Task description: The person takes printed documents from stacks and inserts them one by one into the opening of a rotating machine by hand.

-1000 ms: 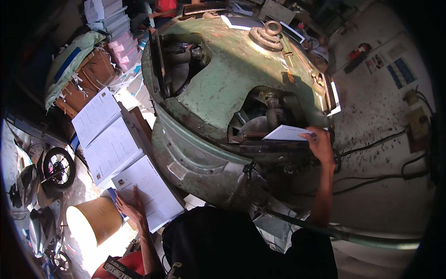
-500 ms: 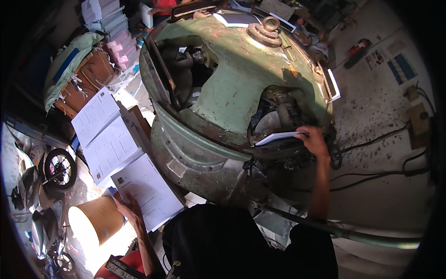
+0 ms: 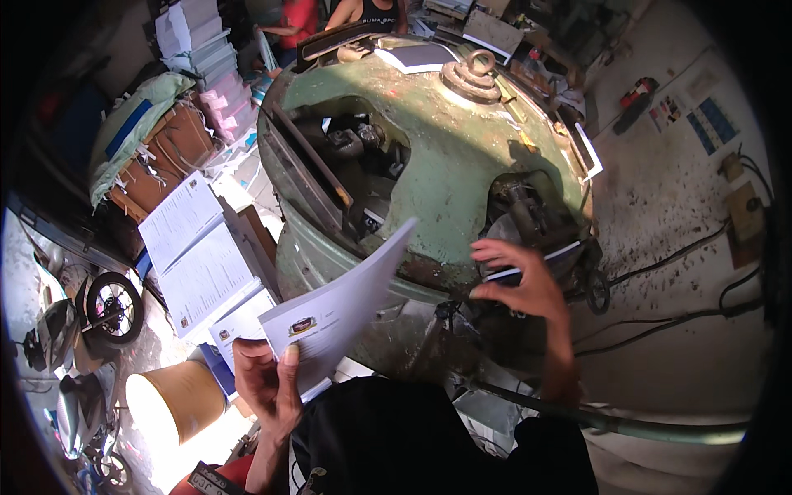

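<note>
My left hand (image 3: 268, 384) pinches a thin white printed booklet (image 3: 330, 309) by its near-left corner, thumb on top. The booklet is raised in front of the large round green machine (image 3: 412, 181), its far end curved upward. Over the machine's near-right side is my right hand (image 3: 528, 285), fingers and thumb apart with nothing between them. Just beyond that hand, another booklet (image 3: 557, 260) lies in the machine's opening, seen nearly edge-on and partly hidden by the hand. Stacks of printed booklets (image 3: 206, 272) stand left of the machine.
A yellow bucket (image 3: 177, 400) and parked motorbikes (image 3: 111, 305) are at the left. Tall paper stacks (image 3: 194, 49) rise at the back left. A green rail (image 3: 643, 425) crosses at the lower right, with black cables (image 3: 668, 318) on the floor. Two people (image 3: 363, 12) are beyond the machine.
My left hand has lifted a booklet off the near stack and brought it rightward. My right hand has let go of the booklet in the machine's opening and come slightly nearer, fingers spread.
</note>
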`<move>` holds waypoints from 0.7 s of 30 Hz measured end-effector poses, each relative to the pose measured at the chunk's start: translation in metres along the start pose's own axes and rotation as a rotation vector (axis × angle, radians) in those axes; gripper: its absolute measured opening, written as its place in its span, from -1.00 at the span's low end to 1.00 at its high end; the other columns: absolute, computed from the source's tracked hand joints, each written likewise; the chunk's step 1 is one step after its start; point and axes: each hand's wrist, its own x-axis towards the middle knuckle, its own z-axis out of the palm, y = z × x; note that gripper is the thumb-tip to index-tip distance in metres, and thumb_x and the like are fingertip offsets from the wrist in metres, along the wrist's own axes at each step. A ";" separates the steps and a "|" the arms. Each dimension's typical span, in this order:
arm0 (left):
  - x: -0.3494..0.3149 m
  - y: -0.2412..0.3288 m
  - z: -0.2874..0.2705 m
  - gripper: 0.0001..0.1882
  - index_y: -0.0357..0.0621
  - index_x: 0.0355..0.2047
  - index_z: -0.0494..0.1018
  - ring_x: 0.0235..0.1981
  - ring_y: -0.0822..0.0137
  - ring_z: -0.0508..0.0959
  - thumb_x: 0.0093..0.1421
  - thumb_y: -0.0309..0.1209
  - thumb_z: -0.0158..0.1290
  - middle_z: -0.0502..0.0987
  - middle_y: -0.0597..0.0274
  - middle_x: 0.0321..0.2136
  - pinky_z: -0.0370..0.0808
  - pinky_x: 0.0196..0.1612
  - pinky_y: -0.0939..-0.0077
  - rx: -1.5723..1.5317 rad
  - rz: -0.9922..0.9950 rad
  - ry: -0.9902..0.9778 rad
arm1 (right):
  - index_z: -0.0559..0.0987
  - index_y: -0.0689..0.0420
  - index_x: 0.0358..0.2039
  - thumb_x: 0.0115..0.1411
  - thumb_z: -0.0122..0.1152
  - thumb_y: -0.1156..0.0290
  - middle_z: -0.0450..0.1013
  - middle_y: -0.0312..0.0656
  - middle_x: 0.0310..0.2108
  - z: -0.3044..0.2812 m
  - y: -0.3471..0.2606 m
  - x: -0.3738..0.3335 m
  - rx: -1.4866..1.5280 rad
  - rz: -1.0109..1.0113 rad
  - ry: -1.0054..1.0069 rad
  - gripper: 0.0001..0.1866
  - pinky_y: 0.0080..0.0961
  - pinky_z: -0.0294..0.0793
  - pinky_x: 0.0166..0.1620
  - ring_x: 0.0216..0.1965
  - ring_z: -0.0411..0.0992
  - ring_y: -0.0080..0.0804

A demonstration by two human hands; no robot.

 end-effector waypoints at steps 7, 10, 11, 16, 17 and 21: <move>0.015 0.004 0.063 -0.80 -0.10 -0.14 0.16 -0.27 0.62 0.40 0.36 -0.59 -0.03 0.49 0.23 -0.23 0.30 -0.18 0.69 -0.364 -0.057 0.063 | 0.53 0.33 0.04 0.16 0.41 0.46 0.58 -0.16 -0.18 0.034 -0.030 -0.001 0.535 0.132 -0.161 -0.55 -0.43 0.51 0.00 -0.11 0.50 -0.46; 0.013 -0.012 0.063 -0.79 -0.15 -0.10 0.21 -0.11 0.49 0.46 0.35 -0.58 0.00 0.49 0.09 -0.07 0.33 -0.01 0.54 -0.296 -0.096 -0.040 | 0.59 0.33 -0.18 0.22 0.34 0.44 0.57 -0.19 -0.34 0.040 -0.038 -0.003 0.465 0.107 0.104 -0.76 -0.52 0.49 -0.16 -0.28 0.47 -0.55; 0.014 -0.016 0.055 -0.73 -0.20 -0.03 0.26 -0.04 0.42 0.47 0.32 -0.56 0.05 0.48 0.10 -0.07 0.34 0.10 0.46 -0.221 -0.188 -0.141 | 0.59 0.33 -0.18 0.22 0.34 0.44 0.57 -0.19 -0.34 0.036 -0.034 -0.004 0.463 0.102 0.106 -0.76 -0.52 0.49 -0.16 -0.28 0.47 -0.55; 0.014 -0.071 -0.013 -0.49 -0.26 0.10 0.32 0.11 0.09 0.49 0.19 -0.41 0.24 0.49 -0.01 0.03 0.47 0.11 0.14 0.491 -0.132 -0.052 | 0.55 0.27 -0.28 0.22 0.29 0.44 0.50 -0.10 -0.46 -0.002 -0.049 -0.012 -0.162 0.003 0.466 -0.83 -0.49 0.43 -0.25 -0.40 0.44 -0.48; 0.008 -0.093 -0.034 -0.41 -0.27 0.13 0.30 0.09 0.03 0.49 0.16 -0.35 0.28 0.48 -0.06 0.04 0.48 0.09 0.11 0.664 -0.157 0.045 | 0.55 0.26 -0.28 0.22 0.30 0.44 0.51 -0.07 -0.46 -0.005 -0.054 -0.011 -0.201 -0.005 0.531 -0.84 -0.47 0.43 -0.26 -0.41 0.47 -0.42; -0.021 -0.160 -0.117 0.25 -0.36 0.36 -0.08 0.24 -0.26 0.23 -0.11 -0.01 0.45 0.22 -0.36 0.19 0.21 0.23 -0.14 1.459 -0.215 0.284 | 0.61 0.21 -0.25 0.17 0.33 0.45 0.56 -0.07 -0.38 -0.020 -0.057 -0.008 -0.476 -0.077 0.704 -0.84 -0.34 0.43 -0.26 -0.35 0.46 -0.19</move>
